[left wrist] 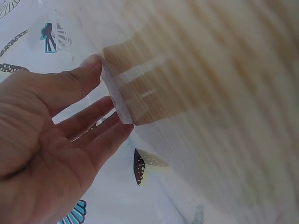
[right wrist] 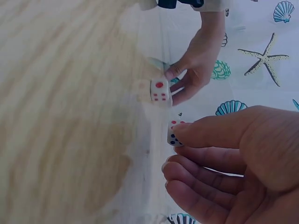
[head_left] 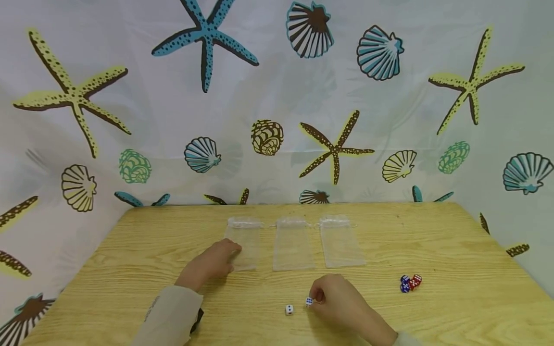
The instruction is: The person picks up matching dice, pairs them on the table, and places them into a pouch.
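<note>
My right hand (head_left: 339,300) pinches a white die (head_left: 309,301) between thumb and finger, low over the table. In the right wrist view, red and blue pips show on that die (right wrist: 173,136). Just left of it, a second white die (head_left: 289,309) rests on the wood. My left hand (head_left: 209,263) touches the leftmost sheer drawstring pouch (head_left: 247,244) with extended fingers. The left wrist view shows the thumb (left wrist: 88,70) apart from the other fingers, with no die between them.
Two more sheer pouches, a middle one (head_left: 294,247) and a right one (head_left: 342,245), lie flat in a row. At the right, blue dice (head_left: 404,287) and red dice (head_left: 416,279) sit clustered. A shell-patterned cloth (head_left: 268,96) hangs behind the wooden table (head_left: 454,240).
</note>
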Demonstrator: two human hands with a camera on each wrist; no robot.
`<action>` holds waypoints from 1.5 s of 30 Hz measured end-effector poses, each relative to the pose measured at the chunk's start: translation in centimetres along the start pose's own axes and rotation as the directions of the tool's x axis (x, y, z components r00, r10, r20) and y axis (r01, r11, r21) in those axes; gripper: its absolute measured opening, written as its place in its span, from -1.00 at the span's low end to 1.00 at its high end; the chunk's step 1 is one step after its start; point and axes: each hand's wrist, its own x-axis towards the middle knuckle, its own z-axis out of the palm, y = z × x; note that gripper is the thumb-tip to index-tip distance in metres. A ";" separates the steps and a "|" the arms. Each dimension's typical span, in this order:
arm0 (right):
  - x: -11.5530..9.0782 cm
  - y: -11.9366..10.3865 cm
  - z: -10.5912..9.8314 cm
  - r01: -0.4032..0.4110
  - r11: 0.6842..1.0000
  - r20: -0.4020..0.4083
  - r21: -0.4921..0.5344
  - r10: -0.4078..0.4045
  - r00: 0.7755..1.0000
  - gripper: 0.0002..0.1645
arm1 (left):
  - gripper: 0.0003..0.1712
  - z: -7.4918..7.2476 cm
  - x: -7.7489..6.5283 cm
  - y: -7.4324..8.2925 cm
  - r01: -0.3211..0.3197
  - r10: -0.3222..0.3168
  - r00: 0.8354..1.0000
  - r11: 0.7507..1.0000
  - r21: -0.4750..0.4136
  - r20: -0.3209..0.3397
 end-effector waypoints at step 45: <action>3.5 0.4 -3.5 0.007 1.000 -0.031 0.023 -0.007 1.000 -0.71 | -0.45 0.3 -0.3 3.3 -0.059 0.095 0.947 0.991 0.123 -0.308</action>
